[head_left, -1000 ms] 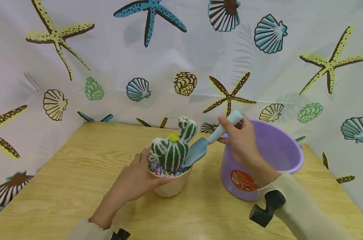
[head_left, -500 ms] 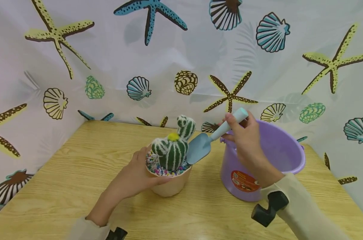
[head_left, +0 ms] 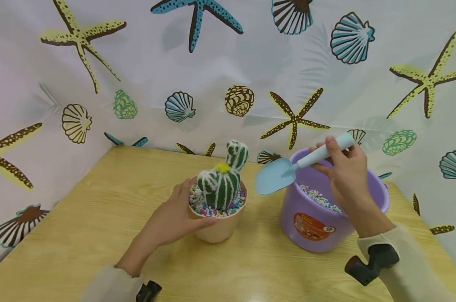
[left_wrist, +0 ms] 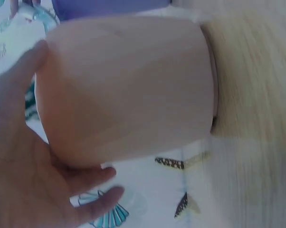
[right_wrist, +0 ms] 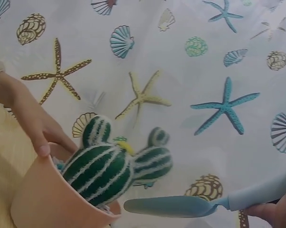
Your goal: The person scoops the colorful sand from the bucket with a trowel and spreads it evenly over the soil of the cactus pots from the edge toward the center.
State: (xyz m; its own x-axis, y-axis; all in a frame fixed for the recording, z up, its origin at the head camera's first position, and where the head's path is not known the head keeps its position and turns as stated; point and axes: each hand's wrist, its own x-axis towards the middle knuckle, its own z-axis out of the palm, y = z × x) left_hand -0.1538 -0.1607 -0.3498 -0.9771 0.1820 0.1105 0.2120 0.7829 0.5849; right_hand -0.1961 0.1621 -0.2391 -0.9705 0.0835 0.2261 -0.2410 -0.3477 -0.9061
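Note:
A green knitted cactus (head_left: 221, 191) with white stripes and a yellow flower stands in a peach flowerpot (head_left: 218, 230), among colourful pebbles. My left hand (head_left: 173, 216) grips the pot's left side at the rim, thumb in front, fingers behind; the left wrist view shows the pot wall (left_wrist: 128, 90) close up. In my right hand (head_left: 346, 172) is the handle of a light blue trowel (head_left: 275, 176). Its blade hangs between pot and bucket, apart from the cactus, and no pebbles show on it. The purple bucket (head_left: 292, 218) sits below my right hand.
Colourful pebbles (head_left: 320, 199) lie inside the bucket, partly hidden by my right hand and the bucket wall. Everything stands on a wooden table (head_left: 99, 218). Behind it hangs a white curtain (head_left: 213, 67) printed with starfish and shells.
The trowel has left the pot's right edge and moved right, toward the bucket, with its blade now level-ish. Pebbles in the bucket have come into view. My left hand keeps its grip on the pot.

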